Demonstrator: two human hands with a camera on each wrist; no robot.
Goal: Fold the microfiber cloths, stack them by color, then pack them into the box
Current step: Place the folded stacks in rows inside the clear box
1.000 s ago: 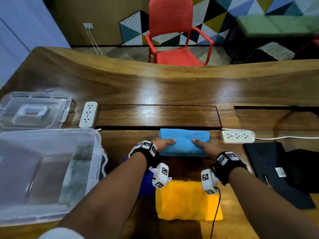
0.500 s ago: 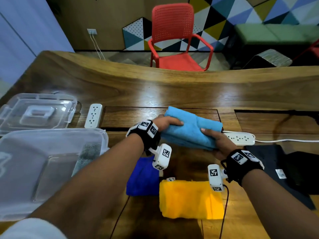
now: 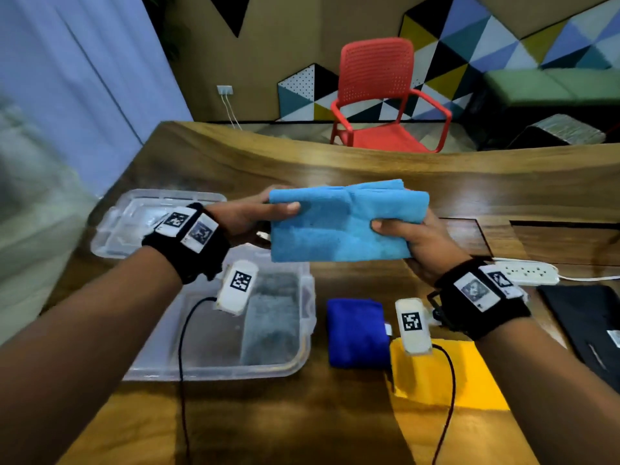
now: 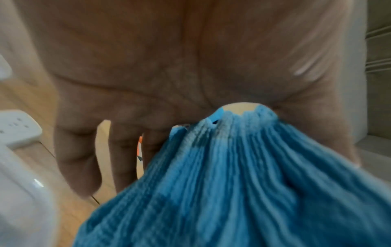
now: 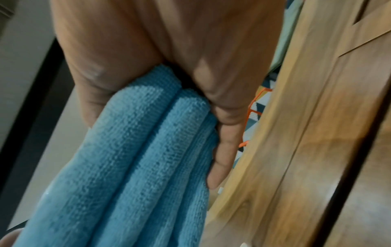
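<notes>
A folded stack of light blue cloths hangs in the air above the table, held at both ends. My left hand pinches its left end, thumb on top and fingers beneath; the left wrist view shows the light blue cloths under my thumb. My right hand grips the right end, and the right wrist view shows the layered cloth folds between thumb and fingers. A clear plastic box stands below and left, with a grey cloth inside. A dark blue folded cloth and a yellow cloth lie on the table.
The box's clear lid lies behind the box. A white power strip with its cable sits at the right, black cloths beyond it. A red chair stands past the wooden table's far edge.
Both hands have lifted the light blue cloths off the table and carried them up and left, toward the box. My view has swung left, bringing the box under my left forearm.
</notes>
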